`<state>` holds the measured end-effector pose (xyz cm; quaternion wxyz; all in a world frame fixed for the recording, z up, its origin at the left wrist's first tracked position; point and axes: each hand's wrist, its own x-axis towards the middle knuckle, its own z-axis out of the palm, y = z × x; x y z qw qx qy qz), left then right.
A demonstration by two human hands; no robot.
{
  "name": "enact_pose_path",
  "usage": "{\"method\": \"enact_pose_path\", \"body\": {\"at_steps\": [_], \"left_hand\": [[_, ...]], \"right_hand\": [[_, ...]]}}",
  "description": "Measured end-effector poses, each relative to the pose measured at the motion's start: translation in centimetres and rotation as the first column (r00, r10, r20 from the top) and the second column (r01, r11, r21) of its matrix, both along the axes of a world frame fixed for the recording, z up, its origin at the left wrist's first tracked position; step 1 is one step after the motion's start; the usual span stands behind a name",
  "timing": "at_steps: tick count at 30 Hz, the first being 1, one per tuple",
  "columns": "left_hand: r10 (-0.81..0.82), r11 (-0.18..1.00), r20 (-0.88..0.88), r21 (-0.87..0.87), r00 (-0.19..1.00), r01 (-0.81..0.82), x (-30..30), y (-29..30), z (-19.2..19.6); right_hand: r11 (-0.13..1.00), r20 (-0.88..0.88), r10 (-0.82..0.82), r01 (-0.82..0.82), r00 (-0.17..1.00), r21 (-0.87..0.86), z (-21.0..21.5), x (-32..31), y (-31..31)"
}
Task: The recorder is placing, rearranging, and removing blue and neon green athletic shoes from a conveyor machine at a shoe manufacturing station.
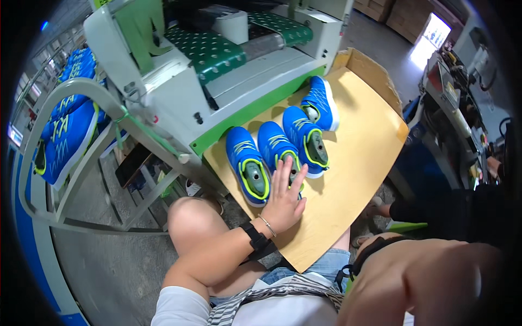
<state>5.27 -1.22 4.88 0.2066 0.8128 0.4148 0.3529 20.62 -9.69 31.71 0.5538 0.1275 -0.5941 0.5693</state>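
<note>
**Bare board to the right, machine wall to the left**

The table lies bare across its right and near parts, so that side is free for passing. Four shoes crowd the far-left part, side by side, and the left hand lies flat across the heel of the second. Just behind them the machine blocks the way. A cardboard wall closes the far edge. The right arm fills the near right corner.
</note>
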Motion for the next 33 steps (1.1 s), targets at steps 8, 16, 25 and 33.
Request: {"method": "enact_pose_path", "body": {"at_steps": [8, 16, 25, 33], "left_hand": [[-0.059, 0.998, 0.027, -0.017, 0.998, 0.06, 0.7, 0.0, 0.0], [-0.02, 0.999, -0.012, -0.026, 1.0, 0.02, 0.6, 0.0, 0.3], [0.014, 0.995, -0.016, -0.101, 1.0, -0.015, -0.1, 0.0, 0.1], [-0.11, 0.993, -0.024, 0.04, 0.994, 0.111, 0.6, -0.4, 0.8]], "right_hand": [[1.0, -0.015, -0.004, 0.005, 1.0, 0.026, -0.1, 1.3, -0.2], [0.998, 0.027, 0.039, -0.04, 0.999, 0.045, 0.1, 0.9, 1.0], [0.731, 0.528, -0.552, 0.679, 0.645, -0.065, -6.9, 2.4, 14.0], [0.573, 0.724, -0.651, 0.477, -0.23, 0.667, -26.6, 11.2, 29.0]]}}
